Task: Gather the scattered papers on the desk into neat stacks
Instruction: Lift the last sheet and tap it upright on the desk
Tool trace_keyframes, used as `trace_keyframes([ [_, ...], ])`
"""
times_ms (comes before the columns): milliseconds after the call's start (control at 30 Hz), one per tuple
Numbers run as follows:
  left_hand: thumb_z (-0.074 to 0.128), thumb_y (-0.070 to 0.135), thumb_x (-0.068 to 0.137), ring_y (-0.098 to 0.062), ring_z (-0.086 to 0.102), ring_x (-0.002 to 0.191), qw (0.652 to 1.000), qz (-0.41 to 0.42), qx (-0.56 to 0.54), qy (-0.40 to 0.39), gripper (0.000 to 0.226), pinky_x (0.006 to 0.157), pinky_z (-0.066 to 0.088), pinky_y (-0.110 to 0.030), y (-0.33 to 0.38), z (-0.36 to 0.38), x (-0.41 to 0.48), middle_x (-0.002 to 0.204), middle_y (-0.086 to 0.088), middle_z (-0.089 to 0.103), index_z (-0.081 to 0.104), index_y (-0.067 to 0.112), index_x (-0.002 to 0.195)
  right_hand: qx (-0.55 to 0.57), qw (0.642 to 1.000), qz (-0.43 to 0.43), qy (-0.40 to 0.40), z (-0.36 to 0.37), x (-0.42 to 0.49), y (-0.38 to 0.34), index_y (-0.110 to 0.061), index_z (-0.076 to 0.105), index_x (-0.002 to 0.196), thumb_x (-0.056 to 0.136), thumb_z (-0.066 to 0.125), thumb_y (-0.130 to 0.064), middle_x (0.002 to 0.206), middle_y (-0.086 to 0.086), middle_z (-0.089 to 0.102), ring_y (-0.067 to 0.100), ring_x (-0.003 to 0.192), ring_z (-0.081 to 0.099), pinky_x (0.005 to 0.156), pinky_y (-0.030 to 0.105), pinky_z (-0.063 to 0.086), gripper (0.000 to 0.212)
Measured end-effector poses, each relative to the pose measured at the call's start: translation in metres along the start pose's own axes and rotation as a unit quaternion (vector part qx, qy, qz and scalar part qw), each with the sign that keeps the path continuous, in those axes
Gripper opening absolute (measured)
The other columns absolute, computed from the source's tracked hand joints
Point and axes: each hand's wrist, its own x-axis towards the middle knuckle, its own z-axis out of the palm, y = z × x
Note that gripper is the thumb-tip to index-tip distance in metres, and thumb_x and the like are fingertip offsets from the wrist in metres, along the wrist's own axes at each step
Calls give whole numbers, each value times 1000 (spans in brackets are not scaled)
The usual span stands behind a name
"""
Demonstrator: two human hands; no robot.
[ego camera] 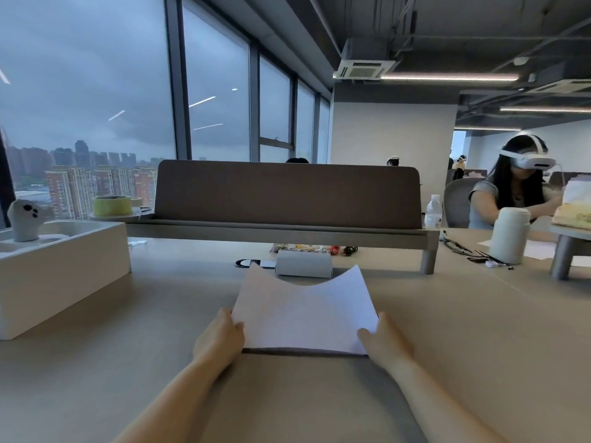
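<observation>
Your left hand (220,338) and right hand (385,342) pinch the side edges of the papers (303,311), held low over the worktop (479,330) before you; light and floppy, they sag midway, so support both sides evenly

Tall windows (89,91) show dusky towers; strip lights (447,77) perhaps dim overhead.

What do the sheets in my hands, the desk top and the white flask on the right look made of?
Sheets: thin matte white paper; they bend in a curve between the left hand and right hand. Desk: smooth beige laminate or painted board, probably; even colour, no grain. Flask: matte off-white, coated metal or plastic; cannot tell which.
</observation>
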Motion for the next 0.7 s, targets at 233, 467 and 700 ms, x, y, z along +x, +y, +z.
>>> trace_keyframes([
  [233, 41, 28, 94, -29, 55, 110, 996, 6, 92, 8, 31, 87, 46, -34, 10, 11, 38, 122, -7, 58, 49, 15, 121, -52, 997, 12, 49, 6, 26, -1, -18, 42, 118, 85, 51, -40, 95, -6, 60, 22, 88, 54, 90, 33, 31, 41],
  [467, 47, 28, 91, -30, 56, 113, 996, -5, 86, 32, 42, 82, 42, -34, 16, 18, 58, 129, -5, 55, 34, 23, 131, -51, 995, 12, 88, 10, 54, 2, -20, 36, 129, 79, 58, -46, 104, -7, 54, 21, 106, 57, 96, 36, 28, 60],
  [700, 47, 35, 91, -23, 53, 117, 996, -6, 91, 18, 33, 86, 40, -32, 15, 16, 65, 133, 0, 52, 46, 27, 123, -49, 995, 0, 92, 11, 62, 5, -22, 40, 112, 79, 60, -43, 99, -8, 49, 20, 94, 52, 83, 33, 25, 45],
])
